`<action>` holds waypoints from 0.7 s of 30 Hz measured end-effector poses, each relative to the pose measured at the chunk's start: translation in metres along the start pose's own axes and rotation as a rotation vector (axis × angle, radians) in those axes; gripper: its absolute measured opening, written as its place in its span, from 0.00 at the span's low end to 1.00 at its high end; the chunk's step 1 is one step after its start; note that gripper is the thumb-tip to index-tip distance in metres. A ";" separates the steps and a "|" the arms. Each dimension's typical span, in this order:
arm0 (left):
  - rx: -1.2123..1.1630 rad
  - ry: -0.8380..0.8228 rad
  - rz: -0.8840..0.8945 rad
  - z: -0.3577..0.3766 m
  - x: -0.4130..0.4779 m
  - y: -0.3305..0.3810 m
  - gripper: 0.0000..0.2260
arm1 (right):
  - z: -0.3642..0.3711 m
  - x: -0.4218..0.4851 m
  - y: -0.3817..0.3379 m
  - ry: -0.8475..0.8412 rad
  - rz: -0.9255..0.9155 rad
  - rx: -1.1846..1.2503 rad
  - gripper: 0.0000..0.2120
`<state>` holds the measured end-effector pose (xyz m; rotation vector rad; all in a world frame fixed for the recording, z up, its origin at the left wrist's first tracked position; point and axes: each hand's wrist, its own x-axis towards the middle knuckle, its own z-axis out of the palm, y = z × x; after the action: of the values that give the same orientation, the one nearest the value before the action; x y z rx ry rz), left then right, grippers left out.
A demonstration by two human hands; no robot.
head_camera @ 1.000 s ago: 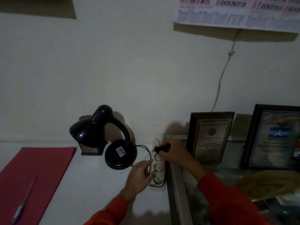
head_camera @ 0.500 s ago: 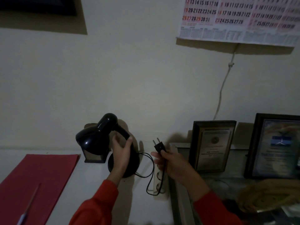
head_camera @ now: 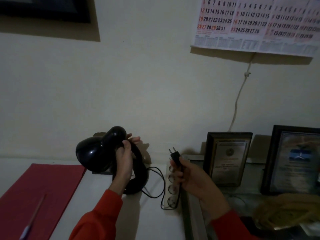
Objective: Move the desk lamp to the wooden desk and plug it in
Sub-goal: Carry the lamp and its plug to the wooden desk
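Note:
A black desk lamp (head_camera: 97, 153) with a round shade and curved neck is near the wall over a white surface (head_camera: 107, 210). My left hand (head_camera: 123, 163) is closed around its neck, just behind the shade. The lamp's round base (head_camera: 138, 181) looks tilted up off the surface. My right hand (head_camera: 188, 177) holds the lamp's black plug (head_camera: 175, 156), prongs pointing up, above a white power strip (head_camera: 170, 186). The black cord (head_camera: 159, 187) loops from the base down past the strip.
A red folder (head_camera: 41, 193) with a pen (head_camera: 32, 220) lies at the left. Two framed certificates (head_camera: 226, 158) (head_camera: 294, 160) lean on the wall at the right, above a glass-topped cabinet. A calendar (head_camera: 256, 23) hangs above, with a white cable (head_camera: 239, 96) under it.
My right hand pulled the plug out of the power strip and raised it. My left hand left the strip, took the lamp's neck and slid up it; the lamp is lifting.

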<state>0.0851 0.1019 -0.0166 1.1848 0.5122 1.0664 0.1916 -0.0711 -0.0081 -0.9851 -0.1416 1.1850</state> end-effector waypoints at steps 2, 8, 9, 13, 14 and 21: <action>-0.030 -0.024 0.032 -0.006 -0.005 0.006 0.16 | 0.003 -0.004 -0.003 -0.007 -0.040 -0.020 0.14; -0.020 -0.093 0.008 -0.027 -0.021 0.040 0.27 | 0.016 -0.024 -0.007 -0.053 -0.132 -0.085 0.11; -0.032 -0.098 -0.020 -0.030 -0.026 0.048 0.28 | 0.020 -0.029 -0.007 -0.066 -0.141 -0.093 0.10; -0.045 -0.133 -0.119 -0.037 -0.054 0.076 0.33 | 0.032 -0.050 -0.008 -0.104 -0.166 -0.081 0.09; -0.040 -0.132 -0.140 -0.038 -0.064 0.084 0.33 | 0.035 -0.059 -0.009 -0.122 -0.178 -0.076 0.09; -0.046 -0.181 -0.214 -0.033 -0.131 0.126 0.34 | 0.040 -0.110 -0.010 -0.189 -0.263 -0.147 0.09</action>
<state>-0.0499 0.0037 0.0623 1.1454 0.4590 0.7767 0.1299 -0.1393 0.0656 -0.9488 -0.4995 1.0335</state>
